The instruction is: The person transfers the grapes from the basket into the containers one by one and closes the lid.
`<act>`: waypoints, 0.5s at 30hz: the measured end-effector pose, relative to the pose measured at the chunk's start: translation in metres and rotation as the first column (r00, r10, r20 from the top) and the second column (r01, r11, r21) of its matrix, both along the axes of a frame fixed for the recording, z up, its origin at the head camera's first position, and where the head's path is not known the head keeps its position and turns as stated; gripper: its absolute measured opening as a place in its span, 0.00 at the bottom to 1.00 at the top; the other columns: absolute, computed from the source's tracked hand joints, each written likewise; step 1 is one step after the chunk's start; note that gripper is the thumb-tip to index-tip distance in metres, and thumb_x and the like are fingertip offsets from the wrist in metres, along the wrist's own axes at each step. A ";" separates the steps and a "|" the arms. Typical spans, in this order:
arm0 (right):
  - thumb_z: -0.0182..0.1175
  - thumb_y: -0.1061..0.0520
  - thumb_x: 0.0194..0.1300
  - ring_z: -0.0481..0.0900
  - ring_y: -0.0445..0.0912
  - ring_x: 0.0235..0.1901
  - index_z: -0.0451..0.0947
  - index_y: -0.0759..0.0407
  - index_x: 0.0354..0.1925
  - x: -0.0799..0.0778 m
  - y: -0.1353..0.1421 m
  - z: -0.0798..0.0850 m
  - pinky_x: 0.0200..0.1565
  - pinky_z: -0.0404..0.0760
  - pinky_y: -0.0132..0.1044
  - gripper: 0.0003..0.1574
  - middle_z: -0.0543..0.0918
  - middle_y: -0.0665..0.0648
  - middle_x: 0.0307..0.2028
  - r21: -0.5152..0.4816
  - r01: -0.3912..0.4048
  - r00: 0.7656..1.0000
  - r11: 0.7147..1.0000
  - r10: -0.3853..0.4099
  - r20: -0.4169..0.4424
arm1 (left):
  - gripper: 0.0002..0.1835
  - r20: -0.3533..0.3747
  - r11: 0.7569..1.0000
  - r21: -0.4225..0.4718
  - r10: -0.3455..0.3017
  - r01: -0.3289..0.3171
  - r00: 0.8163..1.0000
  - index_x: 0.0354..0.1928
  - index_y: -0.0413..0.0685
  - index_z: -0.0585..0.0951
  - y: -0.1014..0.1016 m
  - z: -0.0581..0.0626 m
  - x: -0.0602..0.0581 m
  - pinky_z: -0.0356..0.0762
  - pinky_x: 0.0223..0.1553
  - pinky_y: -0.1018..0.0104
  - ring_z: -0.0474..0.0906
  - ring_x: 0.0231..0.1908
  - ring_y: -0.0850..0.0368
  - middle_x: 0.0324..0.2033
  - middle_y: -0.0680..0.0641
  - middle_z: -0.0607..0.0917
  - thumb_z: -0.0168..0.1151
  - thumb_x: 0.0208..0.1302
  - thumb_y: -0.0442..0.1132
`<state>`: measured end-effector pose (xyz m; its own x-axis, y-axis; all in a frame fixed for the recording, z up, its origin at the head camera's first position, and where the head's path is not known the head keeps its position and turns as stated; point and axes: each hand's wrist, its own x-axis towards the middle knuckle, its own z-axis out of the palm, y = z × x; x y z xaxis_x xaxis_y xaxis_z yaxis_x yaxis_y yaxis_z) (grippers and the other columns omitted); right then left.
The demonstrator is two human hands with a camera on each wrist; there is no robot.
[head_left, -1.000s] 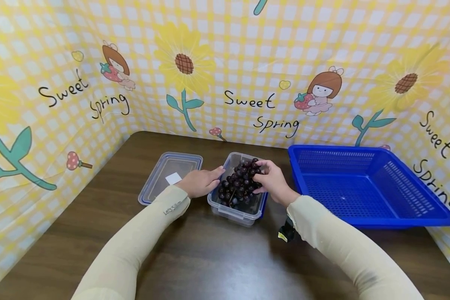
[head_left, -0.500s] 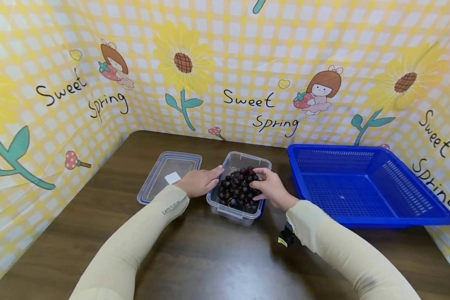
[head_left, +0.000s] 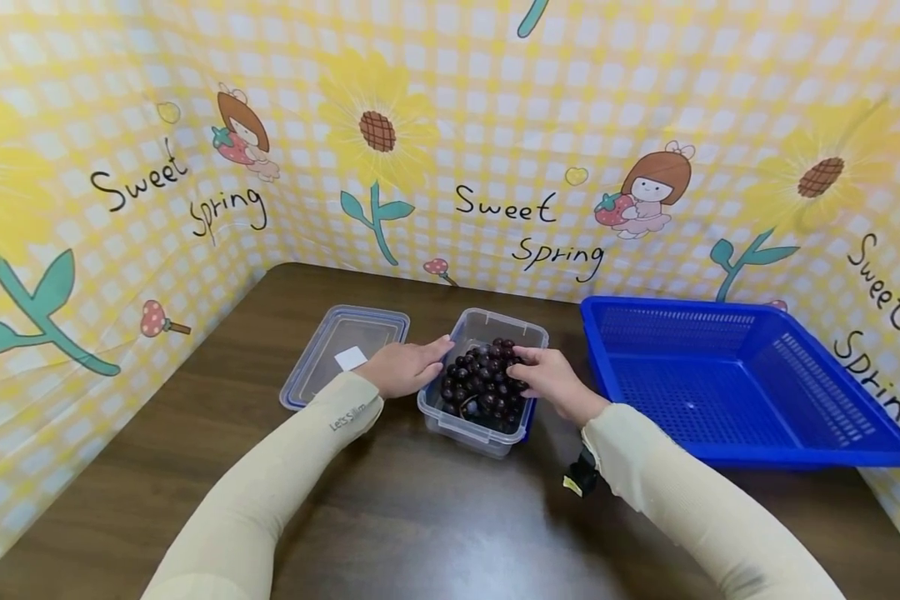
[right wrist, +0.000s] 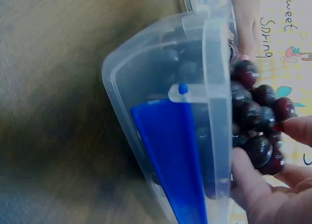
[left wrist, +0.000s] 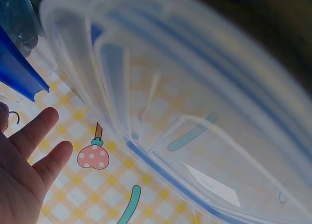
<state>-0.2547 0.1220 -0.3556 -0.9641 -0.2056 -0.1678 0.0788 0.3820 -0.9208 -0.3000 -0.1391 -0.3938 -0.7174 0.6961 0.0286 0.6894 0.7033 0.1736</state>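
Observation:
A bunch of dark purple grapes (head_left: pixel 487 387) lies in a clear plastic food box (head_left: pixel 461 431), heaped up near its right side. My right hand (head_left: pixel 558 382) reaches over the right rim and holds the bunch's upper right part. In the right wrist view, the thumb and fingers of that hand are around several grapes (right wrist: pixel 258 148) above the rim, beside the box's blue side clip (right wrist: pixel 170 156). My left hand (head_left: pixel 401 369) rests with straight fingers at the left rim. Its spread fingers also show in the left wrist view, beside the clear lid (left wrist: pixel 161 107).
Left of the box, the lid with its blue seal and a white label (head_left: pixel 350 358) lies flat on the brown wooden table (head_left: pixel 390 517). A large blue plastic basket (head_left: pixel 690 404) stands at right. A yellow checked cloth (head_left: pixel 495 100) rises behind the table.
The grapes have settled lower and nearer the front of the box, their heap shifting shape. My right hand has come slightly down with them. The left hand keeps its place.

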 end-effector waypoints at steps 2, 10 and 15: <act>0.53 0.65 0.65 0.73 0.59 0.58 0.65 0.72 0.64 0.001 0.003 0.001 0.49 0.80 0.47 0.30 0.69 0.69 0.63 0.036 0.001 1.000 0.999 0.000 -0.024 | 0.29 0.006 1.000 -0.007 0.000 0.000 1.000 0.72 0.39 0.58 0.001 -0.001 -0.001 0.69 0.59 0.52 0.70 0.62 0.46 0.70 0.43 0.60 0.38 0.75 0.45; 0.55 0.68 0.61 0.79 0.56 0.47 0.76 0.71 0.55 0.001 0.010 0.003 0.44 0.82 0.45 0.22 0.79 0.69 0.51 0.134 0.048 0.994 0.990 -0.035 -0.102 | 0.28 -0.011 1.000 0.004 -0.010 0.010 1.000 0.72 0.38 0.58 0.001 -0.002 -0.001 0.69 0.60 0.52 0.70 0.62 0.46 0.70 0.42 0.61 0.39 0.74 0.44; 0.55 0.67 0.62 0.80 0.55 0.45 0.77 0.71 0.52 0.000 0.010 0.002 0.43 0.82 0.47 0.19 0.81 0.68 0.48 0.179 0.045 0.994 0.983 -0.026 -0.108 | 0.28 -0.019 1.000 0.001 -0.007 0.007 1.000 0.72 0.38 0.58 0.001 -0.002 0.000 0.69 0.59 0.52 0.70 0.62 0.46 0.69 0.42 0.61 0.39 0.74 0.44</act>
<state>-0.2544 0.1318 -0.3532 -0.9845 -0.1466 -0.0964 0.0016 0.5418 -0.8405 -0.3004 -0.1382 -0.3958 -0.7121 0.7008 0.0432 0.6972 0.6985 0.1609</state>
